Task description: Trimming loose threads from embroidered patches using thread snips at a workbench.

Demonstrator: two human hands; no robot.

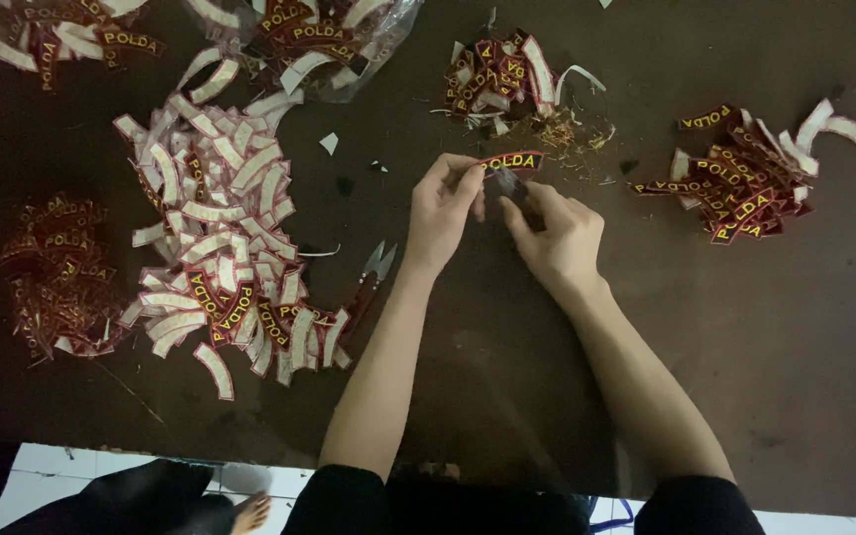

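Left hand [445, 203] pinching curved dark-red embroidered patch with yellow lettering [513, 162] at its left end, above dark brown surface [765, 337]. Right hand [557, 233] just beside, fingers curled around small tool, too blurred to identify. Large heap of white-backed curved patches [220, 218] lying left of hands; small metal thread snips [376, 266] near left wrist. Smaller red patch pile [745, 183] lying right; thread scraps [557, 129] beyond held patch.

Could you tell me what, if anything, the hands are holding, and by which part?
The left hand pinches a curved red patch by its left end. The right hand lies just below it; whether it holds anything cannot be told.
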